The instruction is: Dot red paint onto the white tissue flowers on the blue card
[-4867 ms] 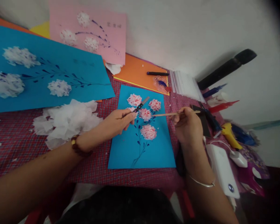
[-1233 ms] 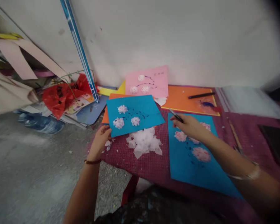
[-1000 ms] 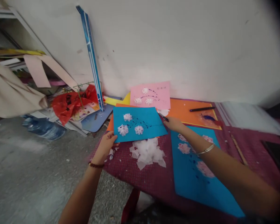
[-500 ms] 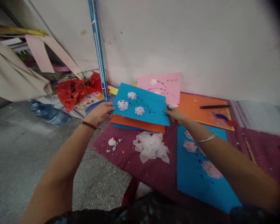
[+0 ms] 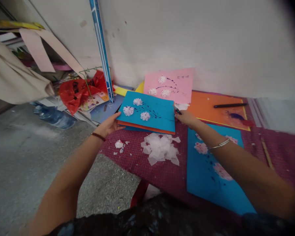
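A blue sheet of paper [image 5: 159,106] with three white speckled paper-ball flowers and dark painted leaves lies over an orange sheet [image 5: 147,127], with more blue under it. My left hand [image 5: 109,125] grips its left edge, thumb on top and fingers low along the side. At its right edge is my right hand [image 5: 185,117], closed around a slim dark pen-like tool [image 5: 177,110] and touching the sheet. Just in front lies a heap of white tissue paper pieces [image 5: 161,149]. A small crumpled white ball [image 5: 118,144] with scraps sits left of it.
Behind stands a pink sheet [image 5: 182,87] with similar flowers. To the right are an orange board [image 5: 206,113], a black pen [image 5: 229,105], another blue flower sheet [image 5: 199,177] and a brush-like stick [image 5: 266,152]. A blue pole [image 5: 103,49] and red bag [image 5: 73,95] are at left.
The blue sheet has come down and lies flatter over the orange one, covering more of it. My left hand's fingers have spread lower along the edge; the view has shifted slightly.
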{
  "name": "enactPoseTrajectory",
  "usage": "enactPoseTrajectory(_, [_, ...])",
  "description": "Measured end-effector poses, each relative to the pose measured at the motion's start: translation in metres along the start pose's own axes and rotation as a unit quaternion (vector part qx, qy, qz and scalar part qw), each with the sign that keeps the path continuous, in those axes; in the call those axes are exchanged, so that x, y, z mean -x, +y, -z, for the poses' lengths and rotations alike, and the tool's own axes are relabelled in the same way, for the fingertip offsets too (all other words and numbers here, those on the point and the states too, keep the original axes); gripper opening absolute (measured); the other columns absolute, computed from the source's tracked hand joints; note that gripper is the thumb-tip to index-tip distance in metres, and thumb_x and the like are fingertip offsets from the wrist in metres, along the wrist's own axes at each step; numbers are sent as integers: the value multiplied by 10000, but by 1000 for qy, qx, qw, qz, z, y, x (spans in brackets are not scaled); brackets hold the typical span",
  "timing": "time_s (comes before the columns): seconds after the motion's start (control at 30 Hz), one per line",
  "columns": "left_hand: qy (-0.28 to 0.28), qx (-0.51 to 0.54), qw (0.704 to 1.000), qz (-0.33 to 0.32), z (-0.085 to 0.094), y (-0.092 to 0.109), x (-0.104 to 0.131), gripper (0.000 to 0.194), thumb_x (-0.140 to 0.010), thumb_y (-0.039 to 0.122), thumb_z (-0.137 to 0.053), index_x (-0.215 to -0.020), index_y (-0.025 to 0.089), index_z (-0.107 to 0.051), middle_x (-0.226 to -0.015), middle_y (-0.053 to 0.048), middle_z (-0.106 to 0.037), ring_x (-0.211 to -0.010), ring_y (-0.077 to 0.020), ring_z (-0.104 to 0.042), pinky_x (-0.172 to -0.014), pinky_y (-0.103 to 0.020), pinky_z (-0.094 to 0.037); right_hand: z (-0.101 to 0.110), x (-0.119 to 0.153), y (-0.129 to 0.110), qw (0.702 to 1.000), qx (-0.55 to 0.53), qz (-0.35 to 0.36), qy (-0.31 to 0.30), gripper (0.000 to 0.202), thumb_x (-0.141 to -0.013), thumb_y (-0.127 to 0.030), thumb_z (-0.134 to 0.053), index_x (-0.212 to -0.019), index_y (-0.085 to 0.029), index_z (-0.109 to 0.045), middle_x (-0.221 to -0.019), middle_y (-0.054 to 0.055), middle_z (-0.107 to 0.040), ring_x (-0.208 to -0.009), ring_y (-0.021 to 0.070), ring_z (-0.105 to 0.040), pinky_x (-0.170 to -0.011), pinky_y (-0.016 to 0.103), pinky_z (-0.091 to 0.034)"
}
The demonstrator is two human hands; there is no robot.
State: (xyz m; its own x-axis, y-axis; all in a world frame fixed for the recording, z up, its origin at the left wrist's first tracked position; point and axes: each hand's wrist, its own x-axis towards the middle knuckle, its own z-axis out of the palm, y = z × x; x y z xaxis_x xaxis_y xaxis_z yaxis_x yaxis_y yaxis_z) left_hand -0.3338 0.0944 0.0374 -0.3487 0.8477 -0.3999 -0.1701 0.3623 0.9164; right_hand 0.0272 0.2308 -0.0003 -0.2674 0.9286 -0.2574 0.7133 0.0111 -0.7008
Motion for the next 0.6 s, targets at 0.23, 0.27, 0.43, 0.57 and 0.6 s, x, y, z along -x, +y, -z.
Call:
enactPoseTrajectory(0.23, [19, 108, 992, -67, -25, 6, 3, 224, -799, 386, -628, -915, 196, -603, -830, -37, -685, -785, -148, -668, -772, -256, -562, -7, 7, -6, 998, -61, -5, 1, 192, -910, -288, -516, -987, -133, -598, -739, 14, -644, -423, 51, -401, -429, 210, -358])
enactPoseTrajectory(0.27, [19, 114, 991, -75, -28, 3, 4, 242, -799, 406, -622, -924, 199, -607, -857, -39, -685, -810, -155, -665, -784, -265, -560, -8, 8, -6, 998, -65, -6, 1, 211, -921, -319, -520, -987, -132, -592, -735, 2, -628, -436, 48, -409, -436, 203, -369])
enactPoseTrajectory(0.43, [61, 90, 991, -81, -24, -3, 4, 270, -789, 435, -625, -918, 198, -606, -855, -46, -660, -787, -166, -629, -685, -256, -528, -11, 6, -5, 997, -82, -4, 5, 215, -915, -335, -534, -970, -133, -584, -690, -20, -590, -435, 48, -402, -439, 204, -364])
enactPoseTrajectory(0.57, [116, 38, 990, -71, 0, 7, -9, 363, -887, 519, -455, -966, 189, -584, -902, -62, -640, -786, -154, -613, -625, -239, -489, -12, 2, -2, 996, -90, 0, 15, 144, -859, -234, -523, -941, -137, -591, -585, -13, -555, -402, 76, -391, -430, 230, -344])
enactPoseTrajectory(0.6, [122, 19, 990, -64, 5, 10, -13, 380, -897, 524, -445, -981, 179, -582, -909, -68, -635, -787, -153, -611, -624, -242, -486, -13, 1, -1, 996, -90, 1, 19, 148, -847, -227, -519, -942, -140, -592, -558, -19, -531, -399, 84, -392, -431, 232, -343])
